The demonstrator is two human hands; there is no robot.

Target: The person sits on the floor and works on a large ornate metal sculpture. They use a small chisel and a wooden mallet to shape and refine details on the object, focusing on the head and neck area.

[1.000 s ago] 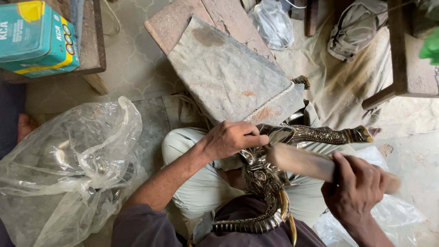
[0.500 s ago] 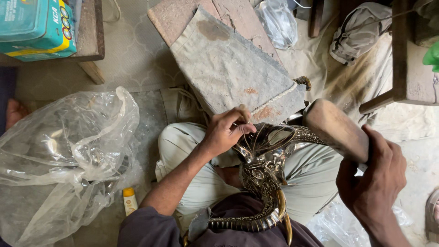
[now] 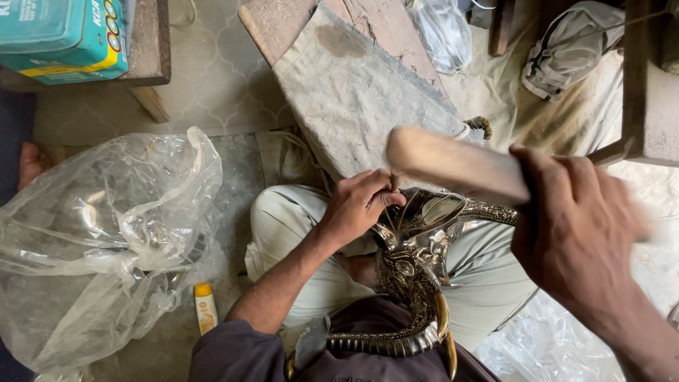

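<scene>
Biggest thing in view is the clear plastic bag (image 3: pixel 99 240), all crumpled up and filling the lower left of the frame, with something shiny faintly showing through it. Next up is the wooden board (image 3: pixel 353 85) with a dusty grey cloth over it, slanting down from the top centre toward the person's lap. Upper left there's a teal box (image 3: pixel 60 35) with a yellow stripe and coloured circles on its side, sitting on a wooden shelf (image 3: pixel 148 64).

Centre of the frame, resting on the lap, is the metal elephant head (image 3: pixel 414 262): silvery, heavily patterned, with a ribbed trunk curling along the bottom edge and gold-coloured tusks. The right hand (image 3: pixel 576 233), blurry at the right, is wrapped tight around a pale wooden mallet (image 3: pixel 453 166) raised just above the elephant head. The left hand (image 3: pixel 357 205) pinches a small punch (image 3: pixel 394 182) upright against the top of the metal, fingers closed on it.

Smallest bit: a little yellow tube (image 3: pixel 206 306) with an orange cap lying on the floor at the bag's lower right edge.
</scene>
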